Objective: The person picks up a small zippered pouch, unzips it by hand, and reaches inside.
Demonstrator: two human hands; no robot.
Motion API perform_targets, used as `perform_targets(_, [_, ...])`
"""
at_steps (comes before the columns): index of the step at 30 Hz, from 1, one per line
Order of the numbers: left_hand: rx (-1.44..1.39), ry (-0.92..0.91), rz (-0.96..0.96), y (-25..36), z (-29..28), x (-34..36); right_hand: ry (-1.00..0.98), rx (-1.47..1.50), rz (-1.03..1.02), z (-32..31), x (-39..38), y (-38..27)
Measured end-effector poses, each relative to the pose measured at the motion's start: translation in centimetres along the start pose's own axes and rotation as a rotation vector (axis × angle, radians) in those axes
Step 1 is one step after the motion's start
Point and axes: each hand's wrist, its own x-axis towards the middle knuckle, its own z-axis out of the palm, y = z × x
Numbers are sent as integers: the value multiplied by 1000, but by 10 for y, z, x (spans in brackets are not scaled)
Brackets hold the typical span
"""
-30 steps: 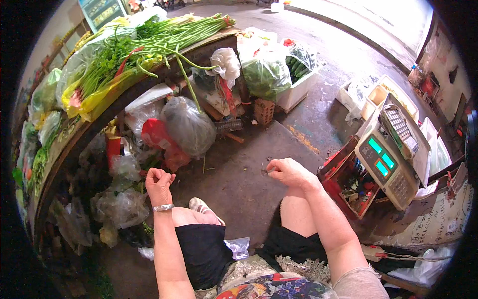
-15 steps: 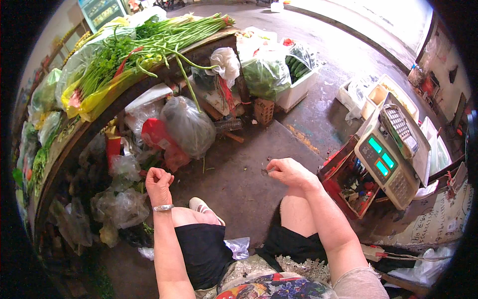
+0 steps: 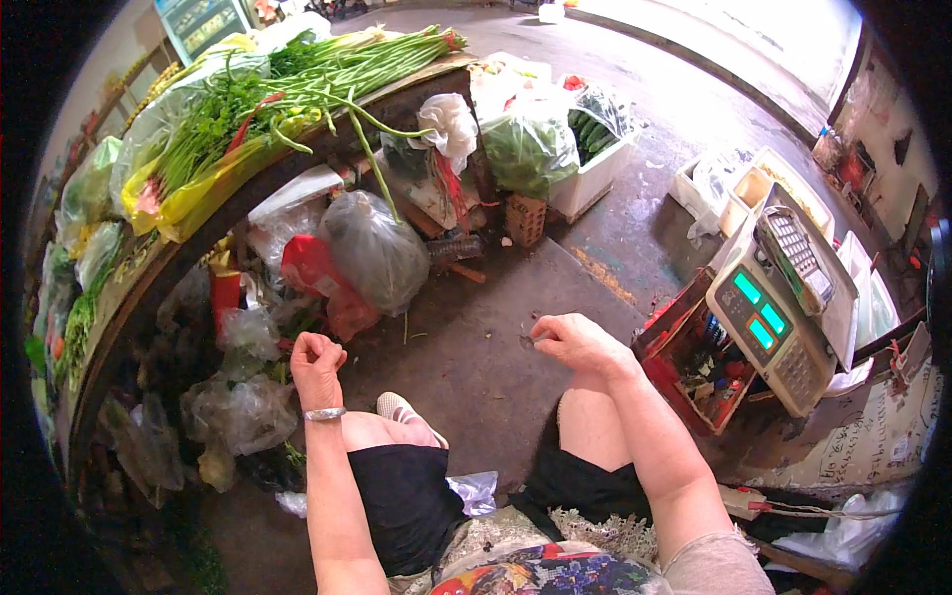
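While the red bag looks crumpled, left grip is closed, right grip unclear.

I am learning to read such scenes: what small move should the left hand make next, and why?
Perhaps open the left hand: it is curled, I see nothing held, and the red bag shows just beyond it.

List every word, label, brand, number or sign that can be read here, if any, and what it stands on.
None reads clearly enough to quote.
Scale, green display: lit, figures too small.
Scale, keypad: key marks too small.
Keyed device by the scale: key marks too small.
Pale panel, lower right: dark handwriting, too small and slanted.
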Motion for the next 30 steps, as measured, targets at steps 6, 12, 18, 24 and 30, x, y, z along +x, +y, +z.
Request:
perform_targets(6, [-10, -15, 2, -3, -3, 2, -11, -4, 13, -1, 0, -1])
perform_targets(12, [-34, -18, 27, -5, -3, 3, -14, -6, 12, -1, 0, -1])
perform_targets(18, [-48, -9, 32, -5, -4, 4, -4, 1, 2, -1, 0, 0])
perform_targets(24, [-62, -21, 54, -8, -4, 5, -4, 17, 7, 0, 0, 1])
perform_targets(30, [-37, -33, 81, -9, -6, 8, -9, 14, 7, 0, 1, 0])
